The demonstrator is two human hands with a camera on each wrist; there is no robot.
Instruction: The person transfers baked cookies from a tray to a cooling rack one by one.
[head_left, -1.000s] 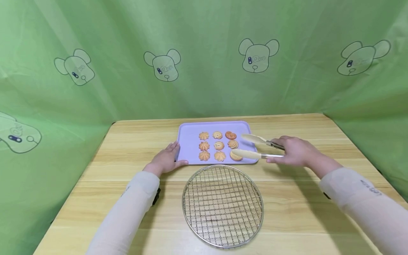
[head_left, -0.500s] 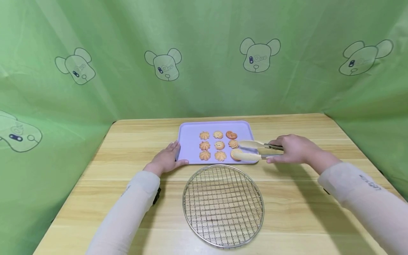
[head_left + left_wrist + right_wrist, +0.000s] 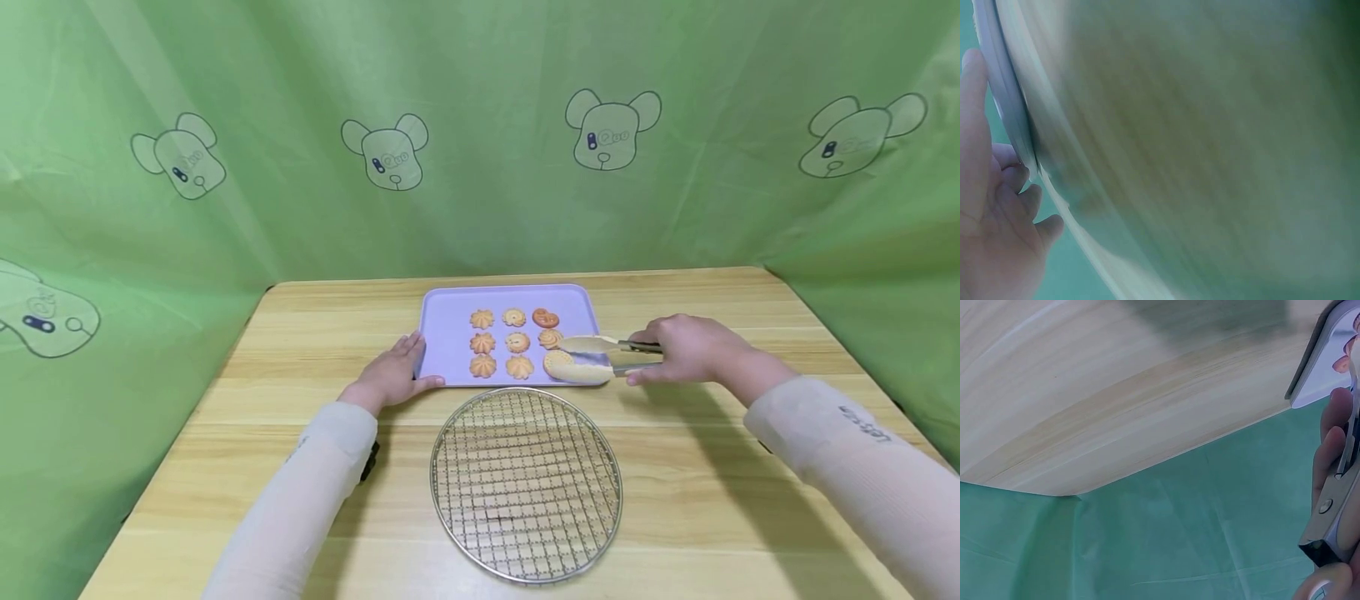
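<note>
My right hand [image 3: 693, 350] grips metal tongs with cream tips [image 3: 588, 371], their two arms apart. The nearer tip overlaps the round cookie [image 3: 557, 362] at the front right of the purple tray [image 3: 442, 308]; the farther tip lies beside the swirl cookie [image 3: 550, 338]. In the right wrist view, fingers wrap the metal tongs handle [image 3: 1329, 515]. My left hand [image 3: 390, 373] rests at the tray's front left corner, fingers along its left edge, thumb by the front edge. The left wrist view shows this left hand [image 3: 997, 219] against the tray rim [image 3: 1007, 87].
Several more cookies stand in rows on the tray, among them a brown pretzel-shaped one [image 3: 545, 318]. A round wire cooling rack [image 3: 525, 483] lies in front of the tray on the wooden table [image 3: 697, 508]. Green curtains [image 3: 480, 225] enclose the back and sides.
The tongs have come down and the gap between their tips has narrowed near the front right cookie. My left hand and the tray stay in place.
</note>
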